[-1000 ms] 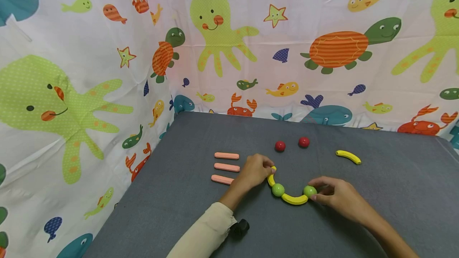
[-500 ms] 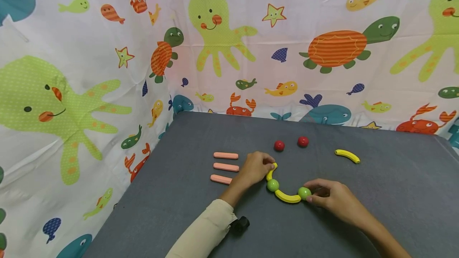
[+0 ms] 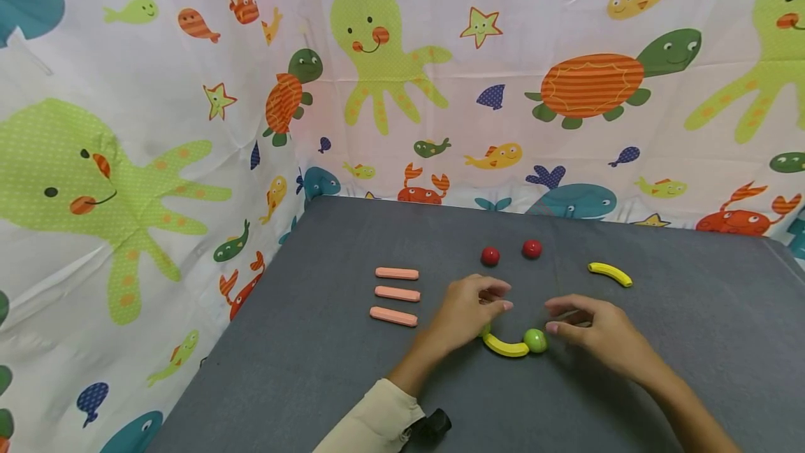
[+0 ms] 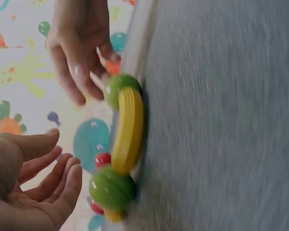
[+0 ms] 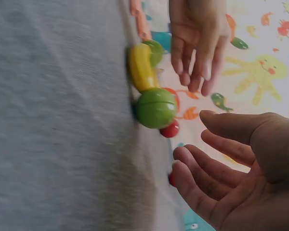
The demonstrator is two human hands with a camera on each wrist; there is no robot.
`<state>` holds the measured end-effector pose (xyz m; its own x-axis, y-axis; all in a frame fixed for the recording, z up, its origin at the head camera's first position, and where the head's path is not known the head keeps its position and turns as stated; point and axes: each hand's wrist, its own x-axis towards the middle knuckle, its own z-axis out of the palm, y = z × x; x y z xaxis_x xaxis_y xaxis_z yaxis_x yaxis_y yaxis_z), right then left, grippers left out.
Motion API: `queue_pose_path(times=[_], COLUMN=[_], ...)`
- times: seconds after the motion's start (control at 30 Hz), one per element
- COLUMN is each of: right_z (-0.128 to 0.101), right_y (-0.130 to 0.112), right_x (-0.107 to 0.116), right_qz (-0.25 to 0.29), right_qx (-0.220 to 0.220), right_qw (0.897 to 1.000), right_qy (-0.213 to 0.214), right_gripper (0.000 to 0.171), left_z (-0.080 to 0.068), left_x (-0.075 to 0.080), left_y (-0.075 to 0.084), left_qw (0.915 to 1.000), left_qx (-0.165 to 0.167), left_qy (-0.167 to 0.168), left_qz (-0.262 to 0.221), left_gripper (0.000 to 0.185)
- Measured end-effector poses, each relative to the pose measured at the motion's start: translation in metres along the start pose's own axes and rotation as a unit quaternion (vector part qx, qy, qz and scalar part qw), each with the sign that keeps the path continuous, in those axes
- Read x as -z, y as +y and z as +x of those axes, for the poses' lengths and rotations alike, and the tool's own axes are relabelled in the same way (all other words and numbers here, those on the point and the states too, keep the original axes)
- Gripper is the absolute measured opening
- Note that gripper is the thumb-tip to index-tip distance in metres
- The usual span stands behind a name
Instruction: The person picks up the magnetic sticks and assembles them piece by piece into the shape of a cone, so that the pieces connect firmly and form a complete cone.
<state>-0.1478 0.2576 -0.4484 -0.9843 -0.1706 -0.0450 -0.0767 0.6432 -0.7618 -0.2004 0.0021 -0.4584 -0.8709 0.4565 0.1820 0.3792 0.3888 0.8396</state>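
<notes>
My left hand (image 3: 468, 310) hovers over the left part of a curved row of toy pieces, fingers loosely bent with nothing between them. Just right of the row, my right hand (image 3: 597, 327) is held with thumb and fingers apart, also holding nothing. A yellow banana-shaped piece (image 3: 506, 347) lies between two green balls; the right green ball (image 3: 535, 340) shows fully, beside my right fingertips. The other green ball (image 4: 112, 187) is mostly covered by my left hand in the head view. Beyond it, the end of another yellow piece (image 4: 114, 216) shows in the left wrist view.
Three pink sticks (image 3: 397, 293) lie in a stack of rows to the left. Behind the hands sit two red balls (image 3: 490, 256), and a loose yellow curved piece (image 3: 610, 274) lies at the right back. A sea-animal curtain (image 3: 402, 89) borders the dark tabletop (image 3: 302, 369).
The row shifted slightly left. My left hand let go of the upper yellow piece and moved right, over the row; my right hand released the right green ball and lifted away from it.
</notes>
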Motion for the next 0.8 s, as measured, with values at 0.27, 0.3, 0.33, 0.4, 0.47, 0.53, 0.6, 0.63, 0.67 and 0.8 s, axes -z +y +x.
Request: queue_pose_path(times=[0.27, 0.3, 0.33, 0.4, 0.47, 0.53, 0.6, 0.63, 0.67, 0.8], right_z=[0.011, 0.013, 0.014, 0.017, 0.02, 0.022, 0.025, 0.027, 0.029, 0.035], right_y=[-0.006, -0.006, -0.006, -0.006, -0.005, -0.003, 0.0, 0.002, 0.004, 0.016], right_x=[0.018, 0.019, 0.02, 0.022, 0.023, 0.024, 0.025, 0.026, 0.027, 0.032], right_qz=[-0.031, -0.029, -0.027, -0.026, -0.023, -0.022, -0.021, -0.02, -0.019, -0.008], right_qx=[0.019, 0.021, 0.023, 0.027, 0.029, 0.029, 0.031, 0.032, 0.034, 0.029], right_qw=[0.997, 0.997, 0.997, 0.996, 0.995, 0.993, 0.991, 0.99, 0.989, 0.987], right_qy=[0.061, 0.067, 0.074, 0.087, 0.098, 0.112, 0.127, 0.134, 0.141, 0.161], right_gripper=[0.042, 0.042, 0.042, 0.042, 0.043, 0.042, 0.042, 0.041, 0.041, 0.041], left_z=[-0.009, -0.01, -0.011, -0.012, -0.012, -0.012, -0.011, -0.011, -0.01, -0.011], left_x=[-0.019, -0.021, -0.023, -0.027, -0.03, -0.032, -0.035, -0.036, -0.037, -0.042], left_y=[0.014, 0.015, 0.015, 0.015, 0.016, 0.016, 0.015, 0.015, 0.015, 0.014], left_qw=[0.9983, 0.9979, 0.9976, 0.997, 0.9966, 0.9964, 0.9965, 0.9966, 0.9966, 0.9964], left_qx=[0.005, 0.008, 0.01, 0.013, 0.011, 0.007, 0.005, 0.004, 0.006, 0.007], left_qy=[-0.052, -0.057, -0.062, -0.069, -0.076, -0.081, -0.082, -0.082, -0.082, -0.084], left_qz=[-0.027, -0.029, -0.031, -0.033, -0.03, -0.022, -0.016, -0.012, -0.008, 0.006], left_gripper=[0.033, 0.033, 0.034, 0.034, 0.034, 0.034, 0.034, 0.034, 0.034, 0.035])
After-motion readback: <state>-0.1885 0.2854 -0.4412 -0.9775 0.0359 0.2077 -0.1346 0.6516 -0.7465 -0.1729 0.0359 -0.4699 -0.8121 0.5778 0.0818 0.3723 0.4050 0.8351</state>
